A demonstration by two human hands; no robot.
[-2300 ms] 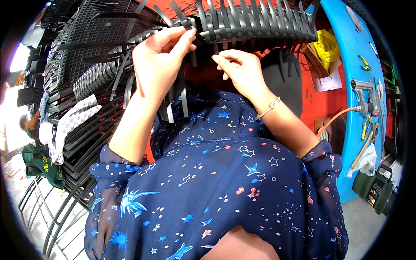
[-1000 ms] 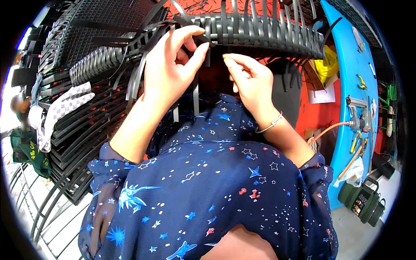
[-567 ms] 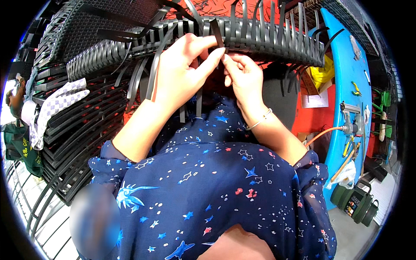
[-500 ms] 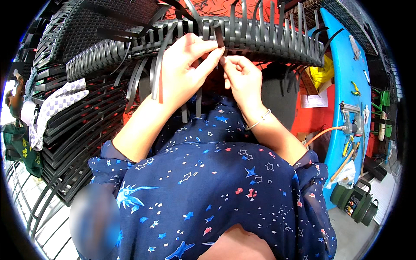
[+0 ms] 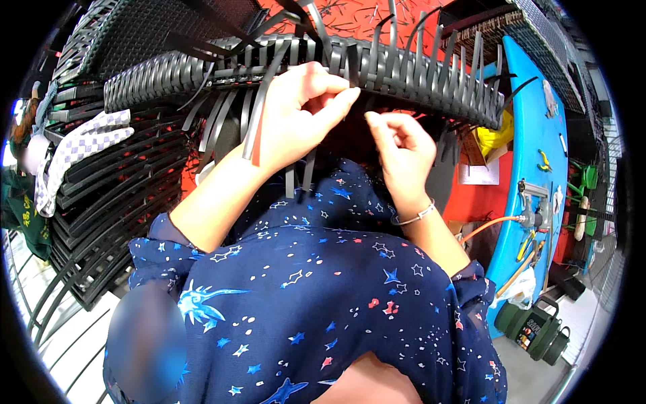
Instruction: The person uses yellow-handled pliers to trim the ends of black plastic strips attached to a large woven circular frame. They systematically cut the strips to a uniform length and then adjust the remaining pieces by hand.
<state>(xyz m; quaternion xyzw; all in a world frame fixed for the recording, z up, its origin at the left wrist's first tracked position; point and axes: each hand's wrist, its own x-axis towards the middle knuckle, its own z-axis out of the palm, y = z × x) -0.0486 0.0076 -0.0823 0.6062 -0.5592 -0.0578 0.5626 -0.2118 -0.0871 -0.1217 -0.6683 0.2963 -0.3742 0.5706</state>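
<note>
A long woven frame (image 5: 195, 73) of flat black plastic strips lies across in front of me, with many loose strip ends standing up and hanging down. My left hand (image 5: 299, 114) is at its near edge, thumb and forefinger pinched at the lower end of a dark flat strip (image 5: 352, 64). Another loose strip (image 5: 259, 108) passes beside that hand, toward its wrist. Lower and to the right, my right hand (image 5: 407, 151) is apart from the left, its thumb and forefinger pressed together. Anything between those fingertips is lost against the dark background.
Stacked black slatted frames (image 5: 128, 182) stand at the left with a checked glove (image 5: 84, 151) on them. A blue board (image 5: 538, 128) at the right carries a metal tool (image 5: 533, 209) with an orange hose and pliers (image 5: 544, 161). A green jug (image 5: 531, 330) stands below.
My right hand has drawn away from the left, down and to the right. My left hand stays pinched near the strip. The whole view has shifted slightly.
</note>
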